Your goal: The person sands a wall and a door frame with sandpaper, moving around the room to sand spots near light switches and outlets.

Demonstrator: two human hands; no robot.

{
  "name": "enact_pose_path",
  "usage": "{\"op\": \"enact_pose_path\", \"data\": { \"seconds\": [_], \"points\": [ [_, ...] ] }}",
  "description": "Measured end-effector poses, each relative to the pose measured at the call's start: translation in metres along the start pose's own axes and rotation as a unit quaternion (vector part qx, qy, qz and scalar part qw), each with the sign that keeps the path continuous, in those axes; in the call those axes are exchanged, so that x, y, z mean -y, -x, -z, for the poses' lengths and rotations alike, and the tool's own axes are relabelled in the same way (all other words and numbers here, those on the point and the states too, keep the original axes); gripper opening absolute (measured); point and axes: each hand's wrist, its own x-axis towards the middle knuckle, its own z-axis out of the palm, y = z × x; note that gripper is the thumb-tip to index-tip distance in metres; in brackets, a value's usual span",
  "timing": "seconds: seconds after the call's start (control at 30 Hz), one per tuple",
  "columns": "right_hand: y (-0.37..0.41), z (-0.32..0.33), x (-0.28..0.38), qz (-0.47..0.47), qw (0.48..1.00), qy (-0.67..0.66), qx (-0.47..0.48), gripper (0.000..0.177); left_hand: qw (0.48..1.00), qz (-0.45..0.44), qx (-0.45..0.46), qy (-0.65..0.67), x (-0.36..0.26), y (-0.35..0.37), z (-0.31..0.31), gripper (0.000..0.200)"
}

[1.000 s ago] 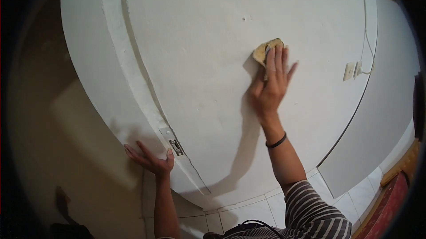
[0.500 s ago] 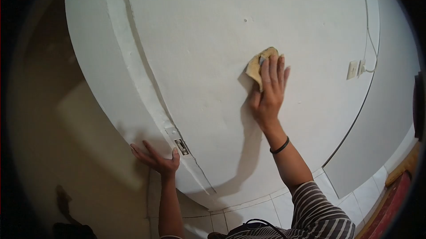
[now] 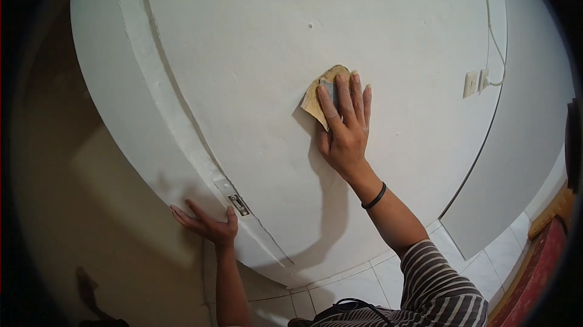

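My right hand (image 3: 346,136) presses a curled yellowish piece of sandpaper (image 3: 313,105) against the white wall (image 3: 255,96). The fingers lie over the sandpaper, and a grey-blue patch shows on it beside the index finger. Its left corner lifts a little off the surface. Lower left, my left hand (image 3: 209,224) rests with fingers spread on the wall's outer edge, holding nothing. Its thumb is close to a metal strike plate (image 3: 238,204) set into the door frame (image 3: 176,126).
A wall socket with a plug (image 3: 484,80) and a light switch (image 3: 470,84) sit at right, with a white cable (image 3: 495,35) above. Beyond stands a grey panel (image 3: 516,120). White floor tiles (image 3: 349,290) and a red, wood-edged piece of furniture (image 3: 540,266) are below.
The view has shifted, so the wall appears farther left. My right hand and the sandpaper have moved slightly down the wall, with the fingers more spread. My left hand stays at the edge.
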Motion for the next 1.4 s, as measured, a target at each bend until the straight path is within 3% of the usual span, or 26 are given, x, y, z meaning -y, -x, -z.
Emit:
{"op": "enact_pose_path", "data": {
  "seconds": [0.23,0.33,0.43,0.53,0.57,0.6,0.67,0.83,0.9,0.93,1.0,1.1,1.2,1.27,1.3,1.4],
  "points": [
    [-0.017,-0.003,0.001,0.027,0.998,0.061,0.001,0.078,1.0,0.007,0.005,-0.008,-0.002,-0.001,0.002,0.102],
    [-0.01,-0.021,0.021,0.017,0.998,-0.055,-0.025,0.074,1.0,0.008,0.003,-0.003,-0.003,-0.002,0.002,0.101],
    [0.016,-0.022,0.053,0.164,0.976,-0.061,0.132,0.067,1.0,0.006,0.005,0.004,-0.001,0.0,0.002,0.101],
    [0.007,-0.014,0.036,0.182,0.979,-0.009,0.092,0.065,1.0,0.009,0.006,0.012,-0.001,0.0,0.001,0.102],
    [0.002,-0.012,0.027,0.121,0.99,-0.002,0.079,0.064,1.0,0.012,0.008,0.012,0.0,0.002,0.001,0.102],
    [-0.006,-0.012,0.018,0.076,0.997,-0.005,0.008,0.067,1.0,0.017,0.01,0.011,0.0,0.003,0.001,0.102],
    [-0.018,-0.007,-0.002,0.041,0.995,0.083,-0.033,0.077,1.0,0.016,0.008,0.012,-0.001,0.001,0.002,0.102],
    [-0.024,-0.025,0.03,0.016,0.999,-0.015,-0.036,0.072,1.0,0.016,0.011,0.006,0.002,0.004,-0.001,0.104],
    [-0.017,-0.038,0.053,0.117,0.983,-0.131,0.047,0.072,1.0,0.018,0.02,0.003,0.003,0.007,0.0,0.106],
    [-0.016,-0.037,0.065,0.19,0.968,-0.115,0.113,0.071,0.999,0.022,0.024,-0.001,0.003,0.009,0.002,0.106],
    [-0.03,-0.035,0.064,0.243,0.964,-0.059,0.094,0.059,0.999,0.023,0.027,-0.004,0.005,0.009,0.0,0.107],
    [-0.081,-0.035,0.045,0.14,0.99,-0.012,-0.016,0.065,1.0,-0.004,0.019,0.006,0.002,0.002,0.004,0.105],
    [-0.113,-0.045,0.036,0.109,0.988,0.023,-0.106,0.075,0.999,0.0,0.03,0.021,0.002,0.003,0.005,0.106],
    [-0.105,-0.043,0.06,0.108,0.992,-0.032,-0.051,0.074,0.999,0.0,0.037,0.022,0.003,0.003,0.006,0.106],
    [-0.095,-0.049,0.067,0.161,0.983,-0.084,-0.01,0.064,0.999,0.003,0.04,0.023,0.004,0.004,0.005,0.106],
    [-0.058,-0.051,0.085,0.325,0.922,-0.142,0.152,0.057,0.998,0.006,0.041,0.038,0.007,0.005,0.006,0.106]
  ]
}}
